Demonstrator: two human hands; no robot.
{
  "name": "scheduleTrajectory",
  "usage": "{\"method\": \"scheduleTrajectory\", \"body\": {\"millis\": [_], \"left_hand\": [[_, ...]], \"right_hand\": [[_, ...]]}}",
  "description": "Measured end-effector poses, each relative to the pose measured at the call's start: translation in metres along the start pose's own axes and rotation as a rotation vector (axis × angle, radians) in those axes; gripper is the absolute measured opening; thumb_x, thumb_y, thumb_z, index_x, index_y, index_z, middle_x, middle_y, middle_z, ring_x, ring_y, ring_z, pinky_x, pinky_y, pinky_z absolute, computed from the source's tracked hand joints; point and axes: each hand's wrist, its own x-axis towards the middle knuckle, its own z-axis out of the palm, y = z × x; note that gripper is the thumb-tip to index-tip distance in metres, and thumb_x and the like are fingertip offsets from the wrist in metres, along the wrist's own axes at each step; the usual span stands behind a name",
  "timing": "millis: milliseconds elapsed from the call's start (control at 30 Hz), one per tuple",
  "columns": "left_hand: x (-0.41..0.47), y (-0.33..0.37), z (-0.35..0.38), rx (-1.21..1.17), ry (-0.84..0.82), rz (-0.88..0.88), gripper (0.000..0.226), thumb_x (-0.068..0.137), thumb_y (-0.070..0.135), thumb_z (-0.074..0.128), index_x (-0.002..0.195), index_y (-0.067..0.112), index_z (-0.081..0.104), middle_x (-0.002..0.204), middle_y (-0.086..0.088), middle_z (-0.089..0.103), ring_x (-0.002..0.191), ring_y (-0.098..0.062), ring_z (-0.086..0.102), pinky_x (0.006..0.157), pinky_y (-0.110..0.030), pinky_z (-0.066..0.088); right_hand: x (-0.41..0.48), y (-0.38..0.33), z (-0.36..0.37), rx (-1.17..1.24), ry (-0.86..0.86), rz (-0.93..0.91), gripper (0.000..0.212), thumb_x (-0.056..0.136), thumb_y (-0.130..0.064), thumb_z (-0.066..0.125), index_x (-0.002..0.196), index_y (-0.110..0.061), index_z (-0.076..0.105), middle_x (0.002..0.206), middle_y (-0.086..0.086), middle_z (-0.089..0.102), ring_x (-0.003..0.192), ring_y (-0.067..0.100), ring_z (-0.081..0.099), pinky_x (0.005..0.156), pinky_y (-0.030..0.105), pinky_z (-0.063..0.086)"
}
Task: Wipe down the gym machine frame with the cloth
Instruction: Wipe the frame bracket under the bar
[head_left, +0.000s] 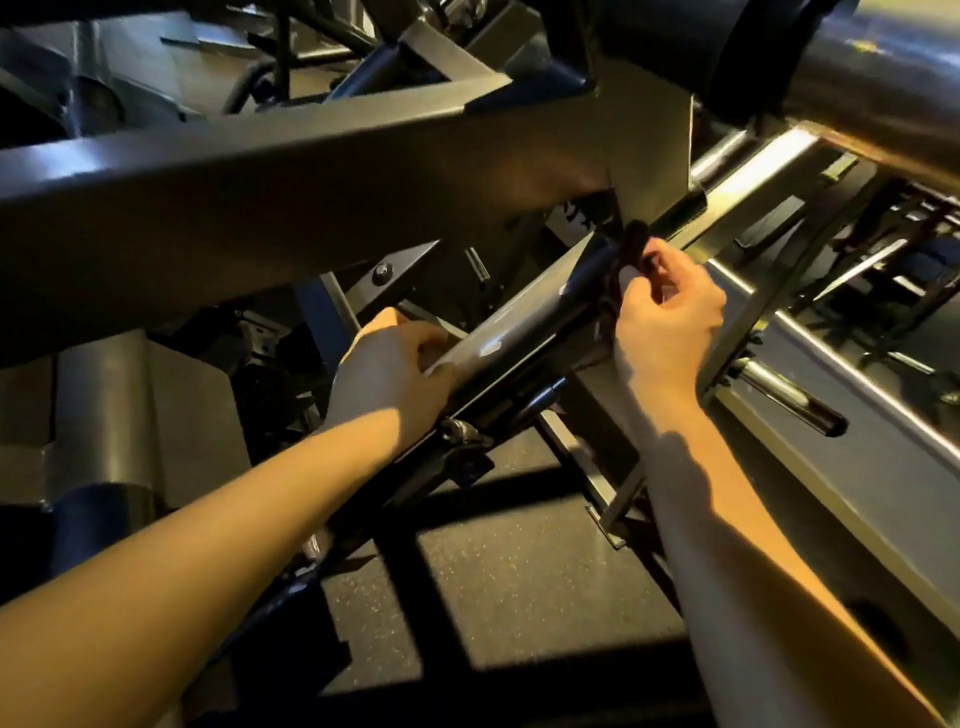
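The gym machine frame fills the view, with a wide grey beam (311, 171) crossing above my hands. Below it runs a slanted shiny bar (519, 317). My left hand (389, 374) grips the lower part of this bar, fingers curled over its edge. My right hand (670, 317) is at the bar's upper end and pinches a dark cloth (636, 249), which hangs bunched against the frame joint. The cloth is dim and partly blurred, so its full shape is hard to make out.
A chrome rod with a black tip (789, 400) sticks out just right of my right wrist. A long grey beam (872, 431) runs along the right. A large round tube (857, 67) hangs at top right. Dark speckled rubber floor (519, 587) lies below.
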Motion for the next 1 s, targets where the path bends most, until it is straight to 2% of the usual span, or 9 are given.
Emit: {"method": "scheduleTrajectory", "body": {"millis": [133,200,367,467,600,733,800,933,1000], "left_hand": [[0.008,-0.017,0.02,-0.032,-0.031,-0.054,0.057,0.093,0.04,0.07,0.145,0.025,0.054,0.132,0.003,0.055,0.121,-0.018,0.054,0.101,-0.042,0.052],[0.011,-0.023,0.031,-0.042,-0.01,-0.058,0.063,0.092,0.045,0.071,0.148,0.025,0.051,0.138,0.002,0.052,0.128,-0.021,0.051,0.103,-0.042,0.051],[0.013,-0.033,0.05,-0.096,-0.016,-0.108,0.062,0.089,0.053,0.07,0.143,0.029,0.052,0.139,0.002,0.052,0.124,-0.018,0.051,0.101,-0.043,0.051],[0.016,-0.039,0.062,-0.094,-0.034,-0.157,0.054,0.086,0.058,0.069,0.132,0.036,0.054,0.13,0.005,0.052,0.12,-0.018,0.052,0.099,-0.039,0.046],[0.019,-0.039,0.068,-0.052,0.031,-0.13,0.042,0.089,0.04,0.075,0.126,0.026,0.06,0.114,0.015,0.047,0.125,-0.015,0.046,0.113,-0.045,0.034],[0.017,-0.041,0.068,-0.035,0.062,-0.088,0.025,0.09,0.029,0.074,0.112,0.022,0.065,0.104,0.015,0.047,0.118,-0.019,0.05,0.111,-0.051,0.038],[0.017,-0.042,0.068,-0.043,0.064,-0.076,0.02,0.09,0.028,0.073,0.108,0.022,0.066,0.102,0.014,0.048,0.114,-0.019,0.051,0.109,-0.051,0.04],[0.015,-0.044,0.069,-0.017,0.123,-0.05,0.028,0.091,0.026,0.073,0.119,0.022,0.069,0.107,0.018,0.05,0.119,-0.015,0.047,0.112,-0.038,0.027],[0.014,-0.044,0.07,-0.045,0.125,-0.068,0.033,0.091,0.024,0.072,0.124,0.021,0.068,0.108,0.019,0.049,0.12,-0.013,0.044,0.113,-0.04,0.028]], "right_hand": [[0.0,0.027,0.023,-0.109,-0.03,-0.178,0.024,0.099,-0.019,0.064,0.122,-0.012,0.069,0.117,-0.002,0.059,0.108,0.007,0.058,0.098,0.033,0.054],[-0.013,0.036,0.03,-0.156,-0.08,-0.259,0.028,0.097,-0.014,0.066,0.125,-0.013,0.068,0.12,-0.003,0.054,0.11,0.004,0.052,0.104,0.023,0.047],[-0.028,0.051,0.028,-0.458,-0.314,-0.487,0.029,0.098,-0.016,0.065,0.126,-0.014,0.07,0.108,-0.002,0.051,0.098,0.006,0.047,0.084,0.003,0.034],[-0.003,0.056,0.008,-0.54,-0.286,-0.647,0.03,0.097,-0.015,0.064,0.127,-0.013,0.069,0.111,0.007,0.054,0.097,0.009,0.048,0.082,0.006,0.035],[0.005,0.06,0.017,-0.373,-0.097,-0.528,0.027,0.098,-0.017,0.057,0.123,-0.009,0.065,0.115,0.009,0.053,0.102,0.009,0.049,0.087,0.02,0.044],[-0.044,0.068,0.044,-0.587,-0.404,-0.649,0.03,0.098,-0.019,0.055,0.125,-0.013,0.067,0.127,0.006,0.052,0.113,0.02,0.053,0.092,0.033,0.051],[-0.024,0.075,0.041,-0.584,-0.535,-0.69,0.033,0.099,-0.024,0.049,0.126,-0.02,0.068,0.127,-0.001,0.056,0.114,0.012,0.056,0.093,0.023,0.048],[0.033,0.057,0.029,-0.531,-0.17,-0.481,0.019,0.1,-0.024,0.055,0.117,-0.019,0.063,0.111,-0.003,0.05,0.097,-0.003,0.049,0.079,0.008,0.037],[0.015,0.042,0.041,-0.573,-0.144,-0.428,0.026,0.099,-0.024,0.058,0.125,-0.018,0.059,0.115,-0.006,0.045,0.099,-0.003,0.042,0.081,0.005,0.037]]}}
